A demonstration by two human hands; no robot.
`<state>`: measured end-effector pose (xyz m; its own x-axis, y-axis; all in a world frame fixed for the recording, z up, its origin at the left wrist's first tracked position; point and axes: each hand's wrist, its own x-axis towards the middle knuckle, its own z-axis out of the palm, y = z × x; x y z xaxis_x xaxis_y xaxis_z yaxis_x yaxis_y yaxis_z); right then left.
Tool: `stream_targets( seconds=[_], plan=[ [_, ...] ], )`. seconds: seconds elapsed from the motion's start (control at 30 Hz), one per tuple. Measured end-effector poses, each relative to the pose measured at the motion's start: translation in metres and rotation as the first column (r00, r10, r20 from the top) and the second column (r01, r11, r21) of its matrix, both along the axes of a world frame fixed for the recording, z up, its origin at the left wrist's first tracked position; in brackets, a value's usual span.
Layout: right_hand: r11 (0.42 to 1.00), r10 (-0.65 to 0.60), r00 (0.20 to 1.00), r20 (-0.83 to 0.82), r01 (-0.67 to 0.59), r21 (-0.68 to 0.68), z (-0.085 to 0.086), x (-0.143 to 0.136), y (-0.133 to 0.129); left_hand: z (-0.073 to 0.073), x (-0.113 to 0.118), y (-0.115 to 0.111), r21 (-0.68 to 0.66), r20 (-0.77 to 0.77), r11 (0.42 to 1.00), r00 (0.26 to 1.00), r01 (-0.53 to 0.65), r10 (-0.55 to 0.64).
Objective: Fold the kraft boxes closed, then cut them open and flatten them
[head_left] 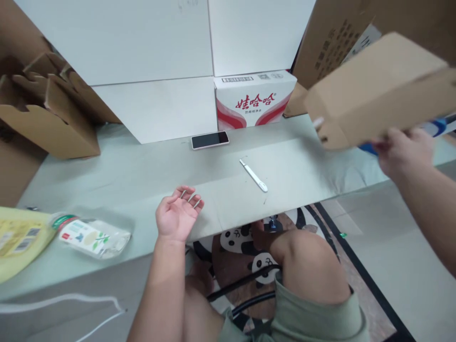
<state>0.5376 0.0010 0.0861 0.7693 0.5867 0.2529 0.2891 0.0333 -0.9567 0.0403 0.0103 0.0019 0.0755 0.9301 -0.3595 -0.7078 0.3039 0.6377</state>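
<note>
My left hand [178,213] hovers over the near edge of the table, palm up, fingers loosely curled and apart, holding nothing. At the right, my right hand [406,149] grips the lower edge of a brown cardboard box [374,90], which is tilted, raised off the table and slightly blurred. Something blue and white [436,127] shows behind that hand; its kind is unclear. On the tabletop between the hands lies a slim white cutter-like tool [253,175]. Farther back, a phone [210,140] lies with its dark screen up.
A white carton with red lettering [254,102] and white panels [153,111] line the back of the table [156,166]. Brown cardboard boxes [71,128] stand at left. A clear bottle [94,237] lies beside a yellow package [21,242] at front left.
</note>
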Motion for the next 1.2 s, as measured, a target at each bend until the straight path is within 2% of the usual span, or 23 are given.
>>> stream_targets(
  seconds=[0.1, 0.17, 0.23, 0.33, 0.4, 0.57, 0.67, 0.73, 0.87, 0.93, 1.0, 1.07, 1.13, 1.2],
  plan=[
    [0.991, 0.104, 0.96, -0.26, -0.121, -0.054, 0.015, -0.014, 0.046, 0.001, -0.001, 0.002, 0.009, 0.007, 0.999, 0.999, -0.051, 0.051],
    [0.96, 0.217, 0.884, -0.415, -0.271, -0.075, 0.013, -0.038, 0.05, 0.002, -0.004, 0.002, 0.017, 0.015, 0.997, 0.997, -0.079, 0.079],
    [0.915, 0.306, 0.817, -0.489, -0.395, -0.087, 0.001, -0.066, 0.038, 0.003, -0.008, 0.001, 0.029, 0.024, 0.996, 0.996, -0.087, 0.086],
    [0.844, 0.403, 0.776, -0.486, -0.52, -0.131, -0.018, -0.103, 0.016, 0.006, -0.016, -0.002, 0.043, 0.049, 0.994, 0.994, -0.102, 0.1],
    [0.788, 0.464, 0.75, -0.471, -0.592, -0.168, -0.025, -0.125, 0.01, 0.008, -0.022, -0.006, 0.046, 0.07, 0.991, 0.99, -0.127, 0.124],
    [0.651, 0.588, 0.703, -0.4, -0.705, -0.282, -0.025, -0.193, 0.03, 0.013, -0.046, -0.022, 0.029, 0.135, 0.983, 0.975, -0.18, 0.174],
    [0.554, 0.688, 0.649, -0.324, -0.759, -0.343, -0.028, -0.255, 0.057, 0.016, -0.069, -0.027, 0.016, 0.189, 0.979, 0.962, -0.202, 0.196],
    [0.468, 0.777, 0.571, -0.264, -0.805, -0.365, -0.032, -0.304, 0.079, 0.017, -0.085, -0.027, 0.021, 0.229, 0.976, 0.952, -0.215, 0.204],
    [0.289, 0.934, 0.351, -0.066, -0.851, -0.438, -0.043, -0.416, 0.127, 0.018, -0.11, -0.024, 0.031, 0.293, 0.973, 0.933, -0.229, 0.21],
    [0.237, 0.97, 0.227, 0.081, -0.835, -0.497, -0.045, -0.476, 0.153, 0.017, -0.118, -0.021, 0.036, 0.316, 0.971, 0.924, -0.238, 0.215],
    [0.24, 0.959, 0.114, 0.26, -0.813, -0.531, -0.041, -0.537, 0.179, 0.016, -0.124, -0.018, 0.041, 0.338, 0.969, 0.916, -0.245, 0.218],
    [0.308, 0.883, 0.042, 0.468, -0.804, -0.508, -0.031, -0.596, 0.205, 0.014, -0.128, -0.015, 0.047, 0.351, 0.968, 0.911, -0.248, 0.216],
    [0.38, 0.792, 0.023, 0.61, -0.8, -0.464, -0.017, -0.647, 0.229, 0.011, -0.133, -0.013, 0.058, 0.349, 0.965, 0.911, -0.254, 0.219],
    [0.426, 0.758, 0.04, 0.651, -0.786, -0.449, -0.002, -0.683, 0.248, 0.01, -0.137, -0.011, 0.067, 0.342, 0.962, 0.911, -0.266, 0.228]
  ],
)
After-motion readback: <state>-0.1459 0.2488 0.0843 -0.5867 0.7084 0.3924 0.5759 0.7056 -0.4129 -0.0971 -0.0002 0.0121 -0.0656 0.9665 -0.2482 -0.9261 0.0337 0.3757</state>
